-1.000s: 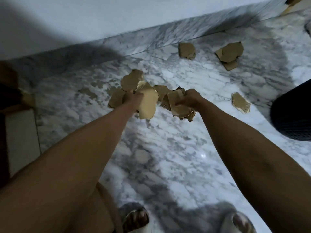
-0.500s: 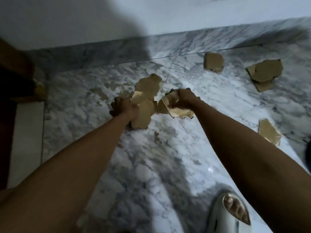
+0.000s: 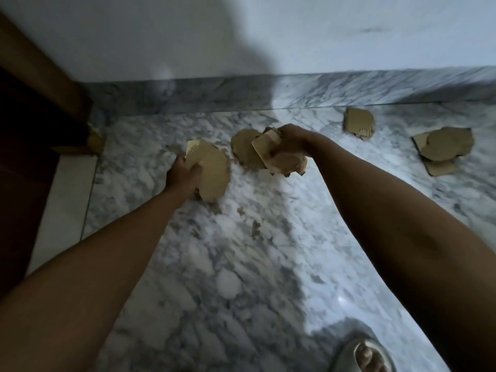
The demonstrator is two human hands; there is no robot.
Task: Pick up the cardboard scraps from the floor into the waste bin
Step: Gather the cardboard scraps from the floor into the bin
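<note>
Your left hand [image 3: 183, 174] grips one scrap [image 3: 212, 173], your right hand [image 3: 291, 142] clutches a loose bundle [image 3: 281, 159]; grabbing more may spill it.

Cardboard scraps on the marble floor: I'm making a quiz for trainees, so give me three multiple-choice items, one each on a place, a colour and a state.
1. Where is the stacked pile of scraps?
A. far right, on the floor
B. under the sandal
C. on the door

2. What colour are the scraps?
A. blue
B. tan
C. red

3. What is the left hand doing?
A. hanging idle
B. pressing the wall
C. gripping a scrap

Answers: 1 A, it lies far right on the marble; 2 B, all are tan; 3 C, fingers curl around it.
</note>
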